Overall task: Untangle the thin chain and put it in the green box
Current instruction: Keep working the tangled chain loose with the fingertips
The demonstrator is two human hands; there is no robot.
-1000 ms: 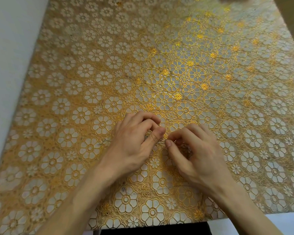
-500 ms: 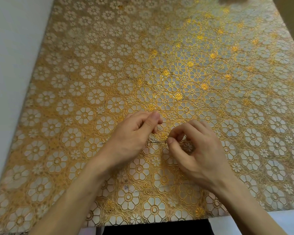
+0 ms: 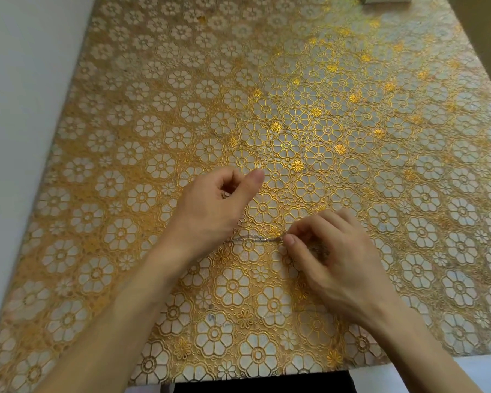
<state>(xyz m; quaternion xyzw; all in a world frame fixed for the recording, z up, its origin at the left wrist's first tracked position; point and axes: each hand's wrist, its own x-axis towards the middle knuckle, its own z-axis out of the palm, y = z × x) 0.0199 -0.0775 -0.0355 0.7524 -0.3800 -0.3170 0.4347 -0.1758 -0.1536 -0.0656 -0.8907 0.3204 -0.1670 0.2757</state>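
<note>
1. The right hand (image 3: 338, 265) pinches the thin chain (image 3: 255, 238) with thumb and fingers (image 3: 309, 224).
2. The chain stretches leftward over the floral bench (image 3: 125, 137) and passes under the left hand (image 3: 216, 208).
3. The left fingers are curled; whether they grip anything cannot be told.

The thin silvery chain (image 3: 255, 238) lies stretched straight across the flowered tablecloth (image 3: 159, 114).
</note>
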